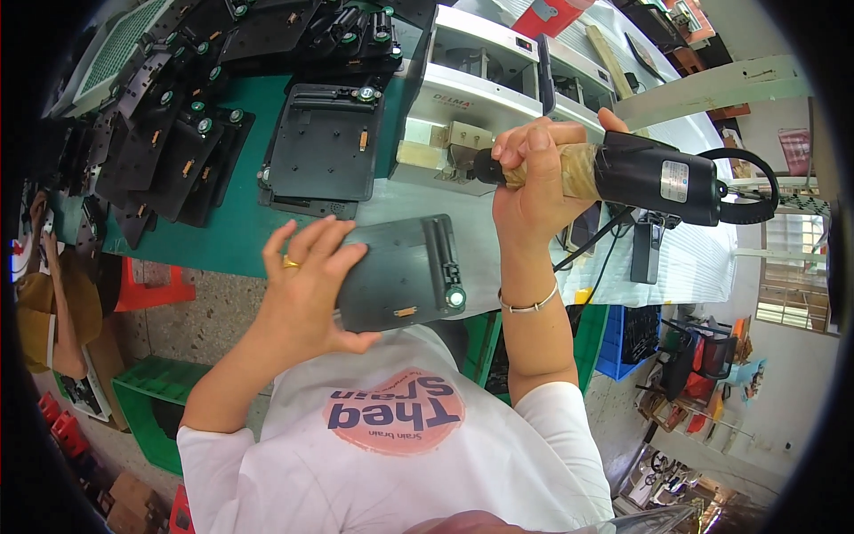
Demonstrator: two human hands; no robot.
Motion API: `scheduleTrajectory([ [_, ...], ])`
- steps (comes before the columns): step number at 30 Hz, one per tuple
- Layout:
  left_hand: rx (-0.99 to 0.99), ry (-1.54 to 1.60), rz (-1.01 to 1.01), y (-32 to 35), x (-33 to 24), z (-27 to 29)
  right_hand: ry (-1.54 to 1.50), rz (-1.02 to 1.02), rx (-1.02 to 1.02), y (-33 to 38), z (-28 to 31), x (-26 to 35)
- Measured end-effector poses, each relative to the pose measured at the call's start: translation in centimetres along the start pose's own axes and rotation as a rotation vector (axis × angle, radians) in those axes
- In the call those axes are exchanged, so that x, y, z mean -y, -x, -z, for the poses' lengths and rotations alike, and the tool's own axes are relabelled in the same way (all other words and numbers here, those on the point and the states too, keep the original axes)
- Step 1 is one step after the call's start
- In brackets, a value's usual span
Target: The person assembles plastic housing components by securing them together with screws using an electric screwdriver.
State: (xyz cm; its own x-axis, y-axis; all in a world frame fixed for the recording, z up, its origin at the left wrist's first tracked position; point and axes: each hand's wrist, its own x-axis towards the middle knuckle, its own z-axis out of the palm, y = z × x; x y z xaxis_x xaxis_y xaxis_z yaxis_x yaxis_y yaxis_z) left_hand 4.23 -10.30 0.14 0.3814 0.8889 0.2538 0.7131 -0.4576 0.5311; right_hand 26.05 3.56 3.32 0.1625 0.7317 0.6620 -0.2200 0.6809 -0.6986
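Note:
My left hand (307, 280) grips the left edge of a flat black panel (391, 276), fingers on the far side and thumb on the near side. The panel is tilted over the table's front edge; a dark bar and a round green-and-white part run along its right side. In my right hand (538, 191) is a black electric screwdriver (658, 182), fingers wrapped round its yellowish taped grip. It lies nearly level, nose pointing left, beside the front of a white box-shaped machine (471, 98). The screwdriver's bit cannot be made out.
Another black panel (325, 147) lies on the green mat (231, 249), with piled panels (169, 133) to its left. A second white machine (578, 80) stands at the back. A cable (605, 245) hangs near my right wrist. Green crates (147, 400) sit below; another person's arm (67, 311) shows far left.

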Motion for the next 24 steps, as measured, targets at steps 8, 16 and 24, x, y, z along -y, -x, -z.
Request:
scheduleTrajectory([
  [8,-0.022,-0.113,-0.021,-0.1,0.3,-3.9,0.241,-0.036,0.305,-1.4,0.2,-1.1],
  [16,0.002,-0.224,-0.01,0.1,0.3,-5.4,-0.016,-0.133,0.162,-1.6,-0.5,-0.2],
  [24,-0.085,-0.161,-0.085,0.7,-0.4,-6.4,-0.103,-0.183,0.036,3.2,3.3,5.1],
])
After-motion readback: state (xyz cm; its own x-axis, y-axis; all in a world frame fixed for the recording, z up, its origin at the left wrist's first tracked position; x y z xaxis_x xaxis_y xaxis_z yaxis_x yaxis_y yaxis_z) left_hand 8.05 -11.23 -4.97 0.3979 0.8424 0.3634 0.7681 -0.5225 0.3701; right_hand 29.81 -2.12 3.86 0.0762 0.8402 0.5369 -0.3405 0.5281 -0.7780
